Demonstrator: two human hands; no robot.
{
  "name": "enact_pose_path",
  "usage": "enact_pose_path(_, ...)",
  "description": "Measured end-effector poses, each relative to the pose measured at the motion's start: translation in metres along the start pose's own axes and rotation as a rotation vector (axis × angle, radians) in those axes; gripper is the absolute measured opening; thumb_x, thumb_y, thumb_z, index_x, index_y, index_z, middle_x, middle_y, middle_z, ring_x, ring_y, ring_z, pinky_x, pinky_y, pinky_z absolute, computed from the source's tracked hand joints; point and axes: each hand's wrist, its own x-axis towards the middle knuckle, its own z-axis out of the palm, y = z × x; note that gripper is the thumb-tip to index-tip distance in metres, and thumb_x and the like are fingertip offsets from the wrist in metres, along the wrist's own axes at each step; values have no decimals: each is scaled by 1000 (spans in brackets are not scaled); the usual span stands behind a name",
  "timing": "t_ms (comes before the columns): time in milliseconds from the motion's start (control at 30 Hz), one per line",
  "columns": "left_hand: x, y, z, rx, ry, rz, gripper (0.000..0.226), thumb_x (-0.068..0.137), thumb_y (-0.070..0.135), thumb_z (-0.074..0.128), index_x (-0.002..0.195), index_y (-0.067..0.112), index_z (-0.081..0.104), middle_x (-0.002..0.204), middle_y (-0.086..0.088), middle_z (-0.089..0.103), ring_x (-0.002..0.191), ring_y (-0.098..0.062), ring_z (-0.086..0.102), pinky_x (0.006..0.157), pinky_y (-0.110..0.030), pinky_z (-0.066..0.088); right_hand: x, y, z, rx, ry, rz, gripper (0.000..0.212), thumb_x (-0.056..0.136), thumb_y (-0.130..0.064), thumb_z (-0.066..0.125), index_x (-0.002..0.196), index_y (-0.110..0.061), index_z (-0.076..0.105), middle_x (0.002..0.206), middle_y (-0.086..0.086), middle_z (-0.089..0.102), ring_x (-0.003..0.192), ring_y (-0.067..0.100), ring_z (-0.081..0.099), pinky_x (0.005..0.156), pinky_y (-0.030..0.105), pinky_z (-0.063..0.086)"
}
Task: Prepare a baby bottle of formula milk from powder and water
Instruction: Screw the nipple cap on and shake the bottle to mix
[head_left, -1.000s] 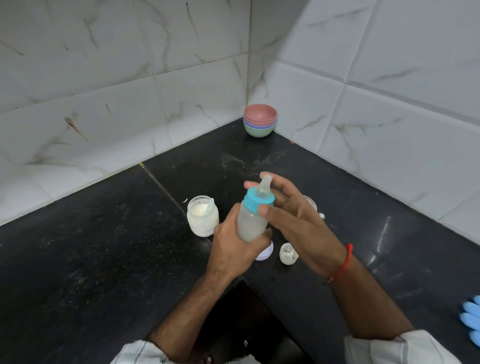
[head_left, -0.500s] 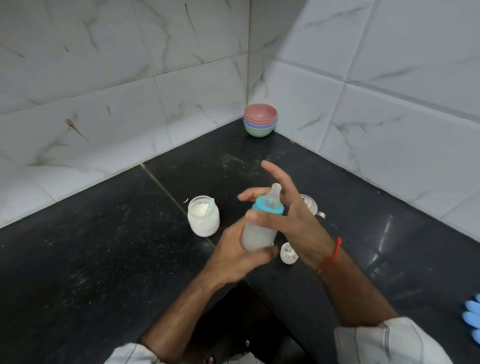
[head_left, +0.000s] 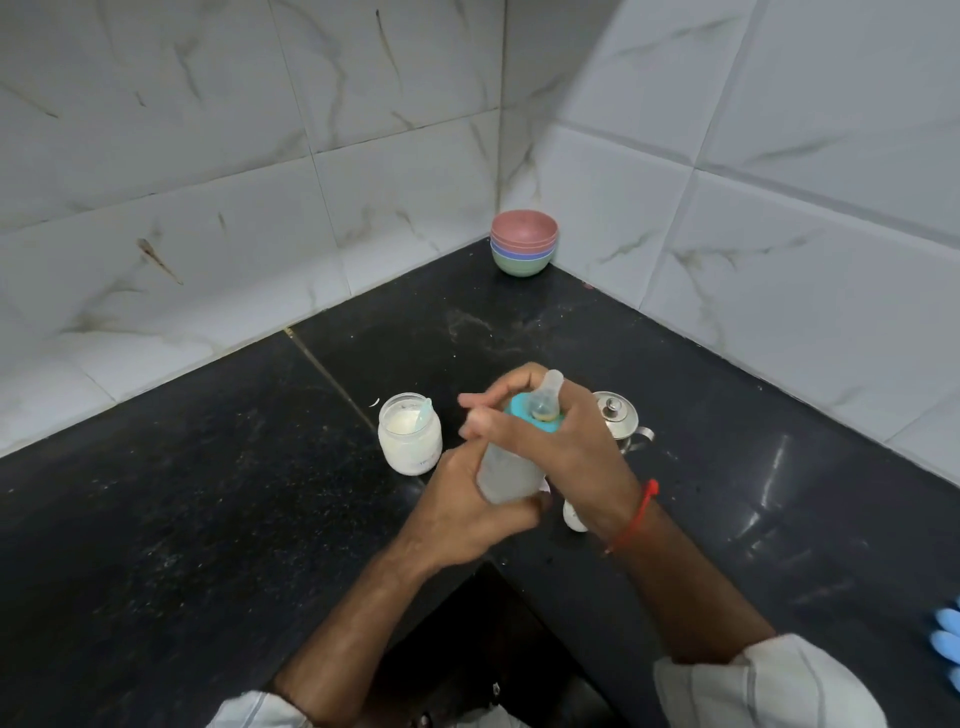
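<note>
Bottle (head_left: 506, 475) sits gripped low in my left hand (head_left: 470, 506) while my right hand (head_left: 558, 449) clasps its collar (head_left: 519, 413), likely tightening before shaking.

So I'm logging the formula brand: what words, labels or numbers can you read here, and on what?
Nothing can be read.
Powder jar: a faint bluish mark low on its side, too blurred to read.
Bottle, held by the left hand and the right hand: no markings show.
Steel pot, bowls: no text shows.
</note>
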Motion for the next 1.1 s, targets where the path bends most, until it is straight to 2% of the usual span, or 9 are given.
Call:
enact_pose_path(67, 1, 9, -7, -30, -141, 5, 41, 80, -1, 79, 105, 28, 65, 91, 1, 72, 75, -10, 70, 55, -28, 56, 3, -10, -16, 52, -316, 17, 38, 89, -1, 69, 125, -2, 58, 116, 22, 74, 118, 44, 66, 103, 56, 52)
enact_pose_path(133, 3, 14, -7, -17, -217, -8, 42, 83, -7, 75, 107, 25, 62, 81, 5, 66, 59, -1, 63, 48, -14, 45, 8, -13, -24, 52, -420, 50, 34, 90, 2, 64, 124, 3, 58, 118, 26, 72, 121, 46, 64, 106, 62, 48)
enact_pose_path(233, 9, 13, -4, 16, -160, -51, 49, 77, 12, 78, 120, 22, 57, 81, 9, 67, 65, -5, 66, 54, -22, 51, 10, -12, -20, 96, -257, 63, 7, 89, 3, 67, 90, 8, 62, 88, 23, 74, 116, 43, 68, 101, 65, 50)
enact_pose_path(367, 9, 3, 2, 94, -16, -88, 62, 61, 38, 78, 119, 36, 57, 98, 1, 74, 88, -17, 74, 74, -49, 63, 4, -1, -3, 102, 64, 67, 17, 87, -3, 76, 76, -1, 64, 76, 19, 72, 99, 49, 72, 84, 55, 59)
enact_pose_path(467, 8, -3, 13, 140, 91, -83, 67, 61, 41, 83, 123, 30, 60, 94, 11, 73, 87, 1, 71, 75, -33, 64, 5, 13, 6, 101, 322, 90, 17, 89, -3, 75, 77, -3, 63, 74, 17, 73, 86, 39, 77, 73, 42, 62)
enact_pose_path(567, 7, -7, 20, 184, 135, -72, 67, 68, 40, 87, 127, 37, 56, 95, 17, 71, 90, 13, 66, 71, -12, 57, 7, 22, 7, 77, 405, 109, 19, 89, -10, 77, 82, 0, 63, 72, 13, 73, 82, 33, 78, 71, 42, 62)
enact_pose_path(700, 12, -8, 15, 154, 142, -103, 77, 65, 42, 80, 134, 52, 46, 103, 10, 73, 91, -4, 72, 78, -35, 64, 7, 21, 0, -70, 314, 101, 28, 84, -30, 84, 103, -22, 65, 91, 10, 75, 92, 28, 76, 88, 57, 60)
enact_pose_path(833, 14, -3, 9, 113, 139, -120, 64, 66, 46, 86, 115, 49, 45, 103, 14, 69, 89, -1, 70, 76, -39, 63, 0, 21, -18, -99, 159, -73, 85, 84, -14, 83, 148, -33, 32, 112, 6, 71, 107, 25, 72, 95, 45, 59)
enact_pose_path(1100, 7, -2, 4, -32, -91, -136, 94, 73, 14, 92, 137, 42, 28, 115, 19, 66, 104, 2, 68, 88, -35, 62, -11, 25, -45, -424, -27, -92, 87, 81, -26, 86, 146, -37, 29, 124, 2, 59, 113, 21, 66, 95, 44, 60)
